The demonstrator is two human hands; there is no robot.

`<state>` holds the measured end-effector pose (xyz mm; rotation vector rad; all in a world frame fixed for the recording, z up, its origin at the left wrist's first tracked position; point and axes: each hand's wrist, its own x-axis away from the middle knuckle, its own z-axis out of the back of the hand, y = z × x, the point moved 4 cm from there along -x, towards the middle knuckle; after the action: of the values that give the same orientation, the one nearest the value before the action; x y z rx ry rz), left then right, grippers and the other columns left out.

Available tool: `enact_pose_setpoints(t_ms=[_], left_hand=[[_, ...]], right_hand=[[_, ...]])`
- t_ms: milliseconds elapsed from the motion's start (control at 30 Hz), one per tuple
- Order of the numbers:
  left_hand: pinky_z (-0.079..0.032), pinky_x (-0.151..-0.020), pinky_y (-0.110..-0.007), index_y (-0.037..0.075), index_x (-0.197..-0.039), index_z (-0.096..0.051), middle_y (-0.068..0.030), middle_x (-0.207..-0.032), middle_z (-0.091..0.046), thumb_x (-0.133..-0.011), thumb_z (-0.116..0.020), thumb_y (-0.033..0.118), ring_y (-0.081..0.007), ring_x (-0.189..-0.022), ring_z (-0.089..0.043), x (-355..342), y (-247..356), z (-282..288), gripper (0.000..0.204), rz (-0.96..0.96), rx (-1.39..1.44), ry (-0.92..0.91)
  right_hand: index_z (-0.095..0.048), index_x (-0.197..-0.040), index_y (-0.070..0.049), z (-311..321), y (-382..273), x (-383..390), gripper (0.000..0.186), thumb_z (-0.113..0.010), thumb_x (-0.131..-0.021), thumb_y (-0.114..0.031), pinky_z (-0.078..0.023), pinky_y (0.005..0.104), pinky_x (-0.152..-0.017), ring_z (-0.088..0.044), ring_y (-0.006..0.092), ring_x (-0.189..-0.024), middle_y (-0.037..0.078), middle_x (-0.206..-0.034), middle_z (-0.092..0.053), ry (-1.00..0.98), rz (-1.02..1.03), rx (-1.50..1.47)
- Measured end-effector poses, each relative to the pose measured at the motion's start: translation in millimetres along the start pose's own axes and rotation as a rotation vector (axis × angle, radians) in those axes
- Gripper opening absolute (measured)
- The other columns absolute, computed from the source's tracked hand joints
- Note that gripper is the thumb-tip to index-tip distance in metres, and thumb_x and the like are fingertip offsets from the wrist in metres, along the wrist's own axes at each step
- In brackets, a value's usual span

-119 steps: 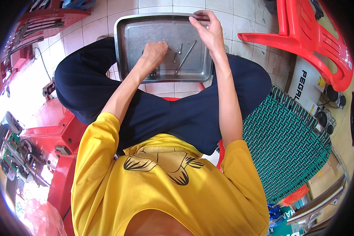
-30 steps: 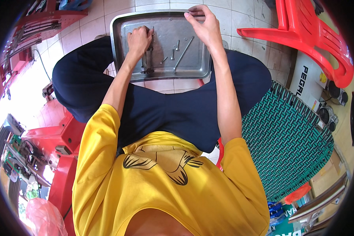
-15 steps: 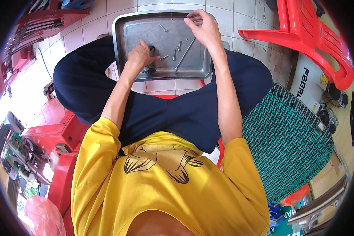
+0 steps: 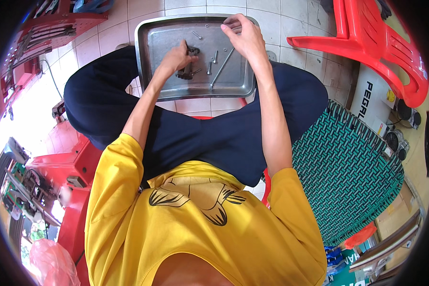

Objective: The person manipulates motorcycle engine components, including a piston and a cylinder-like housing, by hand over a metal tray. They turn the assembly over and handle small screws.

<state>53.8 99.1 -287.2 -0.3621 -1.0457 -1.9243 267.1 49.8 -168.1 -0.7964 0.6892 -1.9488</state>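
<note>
My left hand (image 4: 176,58) grips a dark, greasy-looking metal part (image 4: 192,50) in the left half of a shallow metal tray (image 4: 163,43). The fingers hide its middle, and its lower end (image 4: 183,74) shows below them. Above the tray's right side hovers my right hand (image 4: 247,39), fingers loosely bent, thumb apart, with nothing visible in it. A long bolt (image 4: 222,68) lies slantwise below it. Two shorter bolts (image 4: 216,57) (image 4: 209,66) lie left of that. Farther off are another small bolt (image 4: 197,35) and a tiny nut (image 4: 207,25).
The tray rests between my crossed legs over a tiled floor (image 4: 186,105). A red plastic chair (image 4: 352,47) stands at the far right, near a white cylinder (image 4: 369,102). A green woven seat (image 4: 348,171) is at my right. Red tool racks (image 4: 66,28) and a red cabinet (image 4: 66,162) line the left.
My left hand has closed on the dark metal part and shifted it slightly away from me and to the right. My right hand stays almost where it was.
</note>
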Motion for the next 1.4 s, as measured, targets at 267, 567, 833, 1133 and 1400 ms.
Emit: enact_pose_setpoints(t_ms=[267,567,833,1133,1400], left_hand=[[-0.051,-0.086,-0.037,-0.004,-0.126,-0.056,-0.017,-0.106,-0.07,-0.079,-0.083,0.05,-0.025,-0.097,-0.067,17.8,50.2,60.6,0.077,-0.132,0.431,0.184],[-0.049,-0.067,-0.025,0.007,-0.099,-0.066,0.001,-0.081,-0.063,-0.092,-0.074,0.04,-0.0114,-0.067,-0.06,35.1,90.5,168.1,0.035,-0.136,1.071,0.305],[-0.044,-0.061,-0.025,0.006,-0.102,-0.067,0.0055,-0.08,-0.05,-0.093,-0.071,0.046,-0.009,-0.067,-0.055,18.0,43.2,164.7,0.041,-0.047,1.47,0.33],[-0.047,-0.068,-0.028,0.004,-0.107,-0.066,-0.0019,-0.088,-0.063,-0.092,-0.073,0.044,-0.0116,-0.076,-0.06,18.8,43.4,152.9,0.043,-0.067,1.601,0.284],[-0.048,-0.086,-0.031,0.007,-0.117,-0.062,-0.0099,-0.105,-0.071,-0.094,-0.065,0.056,-0.0156,-0.091,-0.065,19.5,50.4,138.5,0.055,-0.093,1.584,0.235]], right_hand=[[-0.068,-0.11,-0.009,3.4,3.5,3.9,0.027,-0.069,-0.09,-0.027,-0.053,0.0423,-0.083,-0.071,0.0278,-0.095,0.007,-0.102,-0.075,0.006,-0.012,0.065],[-0.071,-0.11,-0.011,-8.9,17.4,6.9,0.027,-0.068,-0.091,-0.029,-0.054,0.0464,-0.084,-0.07,0.0335,-0.099,0.011,-0.102,-0.075,-0.051,-0.042,0.147],[-0.07,-0.113,-0.015,-62.9,32.5,38.7,0.026,-0.071,-0.089,-0.024,-0.054,0.0522,-0.082,-0.069,0.0408,-0.097,0.019,-0.099,-0.073,-0.305,0.012,0.45],[-0.066,-0.107,-0.006,-89.5,48.4,41.5,0.027,-0.073,-0.086,-0.02,-0.052,0.0536,-0.082,-0.067,0.0439,-0.099,0.022,-0.099,-0.07,-0.37,0.035,0.54],[-0.066,-0.104,-0.002,-101.5,54.7,42.4,0.025,-0.068,-0.083,-0.015,-0.054,0.0537,-0.084,-0.067,0.0452,-0.098,0.025,-0.099,-0.07,-0.411,-0.021,0.474]])
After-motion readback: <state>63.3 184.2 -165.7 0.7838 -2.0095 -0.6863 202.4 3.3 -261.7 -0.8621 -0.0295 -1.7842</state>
